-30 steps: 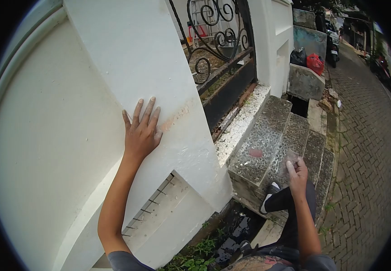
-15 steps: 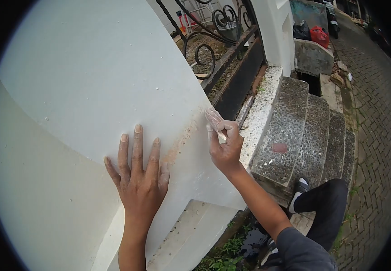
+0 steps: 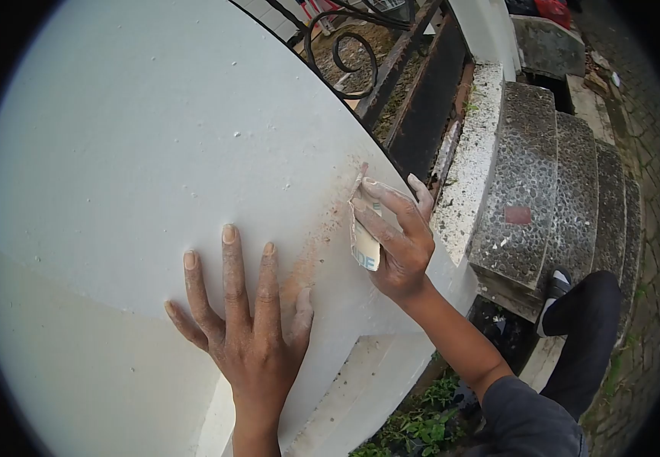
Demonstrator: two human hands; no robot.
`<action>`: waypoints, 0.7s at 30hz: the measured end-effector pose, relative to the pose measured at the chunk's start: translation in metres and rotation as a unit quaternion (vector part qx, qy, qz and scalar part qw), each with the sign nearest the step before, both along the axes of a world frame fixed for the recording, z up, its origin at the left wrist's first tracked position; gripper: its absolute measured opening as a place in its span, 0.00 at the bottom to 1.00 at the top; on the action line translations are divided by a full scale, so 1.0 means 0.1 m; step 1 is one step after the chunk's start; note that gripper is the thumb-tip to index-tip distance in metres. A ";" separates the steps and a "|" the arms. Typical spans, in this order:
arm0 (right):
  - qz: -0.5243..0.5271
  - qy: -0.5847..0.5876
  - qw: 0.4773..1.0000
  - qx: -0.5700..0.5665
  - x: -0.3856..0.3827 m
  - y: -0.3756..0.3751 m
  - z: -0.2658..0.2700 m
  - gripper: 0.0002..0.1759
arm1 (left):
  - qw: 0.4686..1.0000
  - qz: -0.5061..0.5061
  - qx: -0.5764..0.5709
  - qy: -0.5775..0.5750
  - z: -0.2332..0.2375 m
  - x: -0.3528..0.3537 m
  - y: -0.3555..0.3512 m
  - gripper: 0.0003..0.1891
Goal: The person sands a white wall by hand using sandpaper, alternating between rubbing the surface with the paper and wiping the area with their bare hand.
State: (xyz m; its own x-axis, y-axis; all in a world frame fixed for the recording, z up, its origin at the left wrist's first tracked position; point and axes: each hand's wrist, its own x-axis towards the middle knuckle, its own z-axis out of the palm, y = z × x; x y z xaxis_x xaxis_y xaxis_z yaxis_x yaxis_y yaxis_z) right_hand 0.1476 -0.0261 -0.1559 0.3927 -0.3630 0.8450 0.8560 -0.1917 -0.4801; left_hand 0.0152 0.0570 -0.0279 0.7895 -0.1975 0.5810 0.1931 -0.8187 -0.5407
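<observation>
My left hand (image 3: pixel 254 339) lies flat on the white wall (image 3: pixel 147 145), fingers spread and dusty, with nothing in it. To its right, my right hand (image 3: pixel 405 247) pinches a folded piece of sandpaper (image 3: pixel 366 250) and presses it to the wall near the edge. The paper's pale back, with blue-grey printed letters, faces out; part of it is hidden under the fingers. A rough, orange-brown worn patch (image 3: pixel 309 259) runs diagonally between my two hands.
A black iron gate (image 3: pixel 421 99) stands beyond the wall's edge. Pebbled steps (image 3: pixel 524 160) descend at the right, with a small reddish square (image 3: pixel 517 215) on the top one. My foot (image 3: pixel 555 293) rests beside them. Green plants (image 3: pixel 421 426) grow below the wall.
My right hand has turned, and its fingers now reach over the sandpaper, showing the printed back. The view has shifted, so the steps sit higher and further right. My left hand stays flat.
</observation>
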 end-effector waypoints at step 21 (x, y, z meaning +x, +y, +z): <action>0.065 0.063 0.996 -0.008 -0.03 0.10 -0.04 0.27 | 0.999 -0.004 0.042 -0.021 -0.08 0.06 -0.06 0.31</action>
State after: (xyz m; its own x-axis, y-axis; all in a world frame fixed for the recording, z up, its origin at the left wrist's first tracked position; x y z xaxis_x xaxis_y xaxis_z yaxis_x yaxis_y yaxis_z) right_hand 0.1441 -0.0157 -0.1595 0.5384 -0.2884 0.7918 0.8076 -0.0917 -0.5826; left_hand 0.0208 0.0507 -0.0361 0.7631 -0.2542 0.5942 0.2100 -0.7720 -0.6000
